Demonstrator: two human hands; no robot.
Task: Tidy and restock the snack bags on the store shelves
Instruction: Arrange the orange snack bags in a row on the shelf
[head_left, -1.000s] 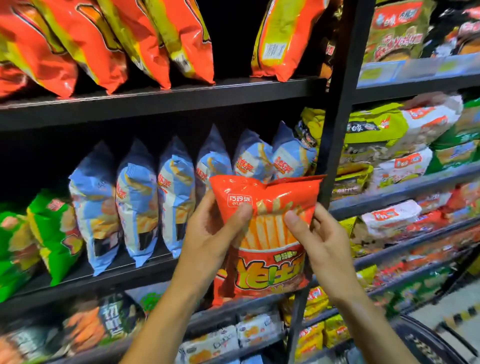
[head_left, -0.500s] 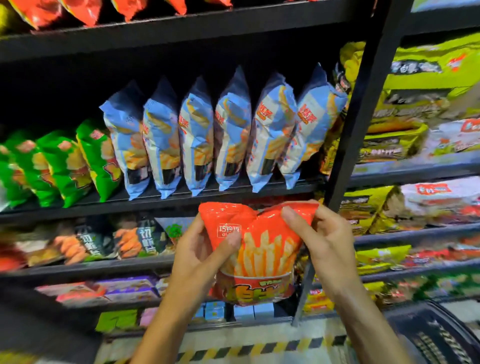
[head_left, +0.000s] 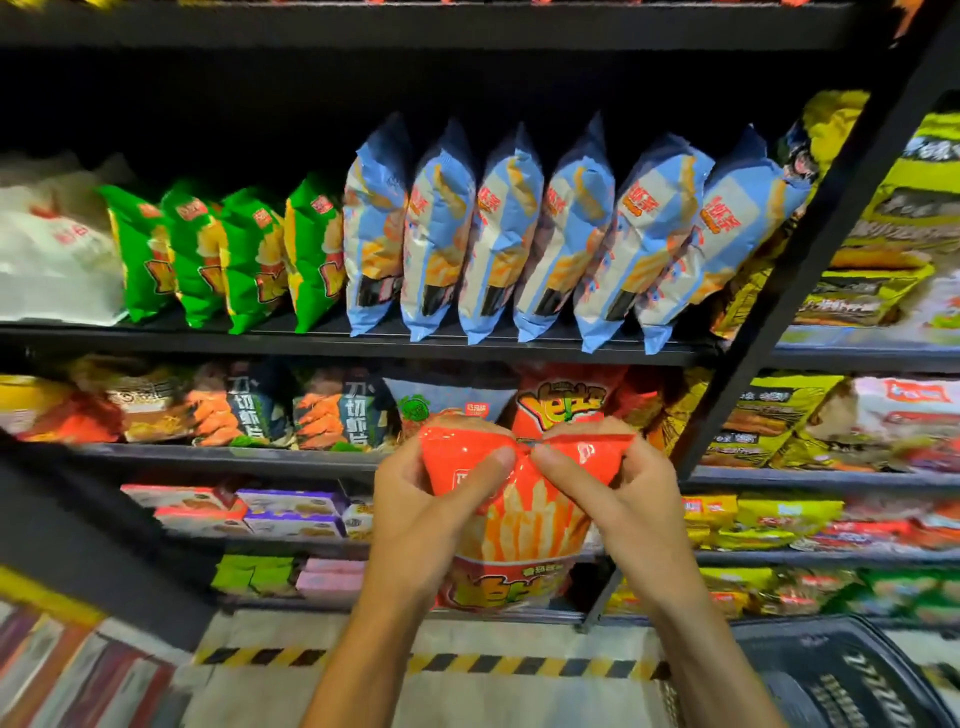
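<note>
I hold a red fries snack bag upright in front of the lower shelves. My left hand grips its upper left corner, thumb across the front. My right hand grips the upper right corner, and both thumbs pinch the bag's top together at the middle. Just behind the bag's top, another red bag of the same kind stands on the third shelf. Above it a row of blue bags and green bags leans on a black shelf.
A slanted black upright post separates this rack from yellow and white packs on the right. Boxed snacks fill a lower shelf. A black shopping basket sits at bottom right near striped floor tape.
The bag and both hands have dropped from the blue-bag shelf level to the shelf below. My view has tilted down, and my thumbs have come together at the bag's top.
</note>
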